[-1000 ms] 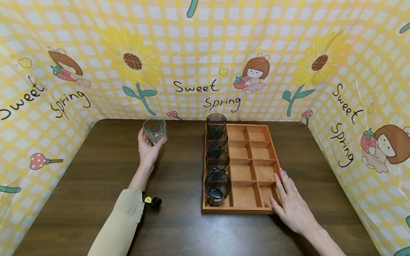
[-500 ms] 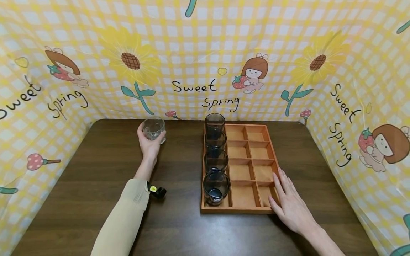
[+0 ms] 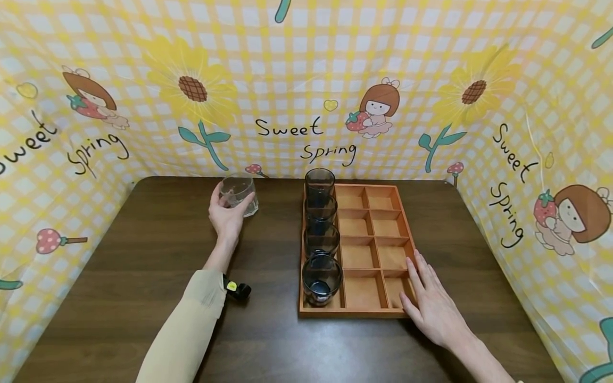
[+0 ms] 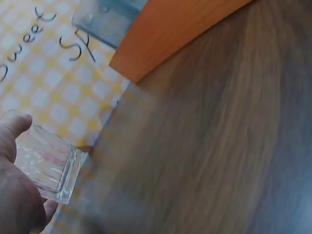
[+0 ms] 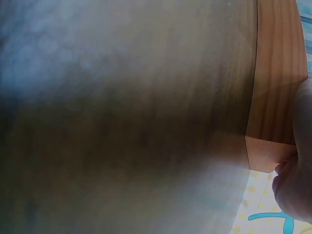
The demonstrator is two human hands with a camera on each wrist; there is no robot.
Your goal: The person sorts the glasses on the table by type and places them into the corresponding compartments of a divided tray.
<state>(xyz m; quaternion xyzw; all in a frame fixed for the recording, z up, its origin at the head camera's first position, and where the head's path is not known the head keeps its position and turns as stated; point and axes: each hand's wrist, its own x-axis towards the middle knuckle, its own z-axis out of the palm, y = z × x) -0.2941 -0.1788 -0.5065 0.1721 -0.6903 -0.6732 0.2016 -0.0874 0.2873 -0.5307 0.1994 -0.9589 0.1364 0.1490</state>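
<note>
In the head view my left hand (image 3: pixel 227 215) grips a clear drinking glass (image 3: pixel 244 199) between thumb and fingers, left of the wooden tray. The left wrist view shows the faceted clear glass (image 4: pixel 51 163) tilted, the thumb along its side. My right hand (image 3: pixel 433 303) rests with extended fingers on the right edge of the divided wooden tray (image 3: pixel 351 314), near its front corner. In the right wrist view only part of that hand (image 5: pixel 300 165) shows against the tray's corner. Several dark tinted glasses, the nearest glass (image 3: pixel 322 279) included, stand upright along the tray's left column.
The tray's middle and right columns hold bare compartments. A dark wooden table (image 3: pixel 143 276) lies under everything. Yellow checked cloth (image 3: pixel 287 69) with printed flowers walls off the back and both sides. A black wrist camera (image 3: pixel 238 290) sits on the left sleeve.
My left hand has carried the clear glass slightly to the right, toward the tray. The right hand keeps its place on the tray's edge, and the dark glasses stay put.
</note>
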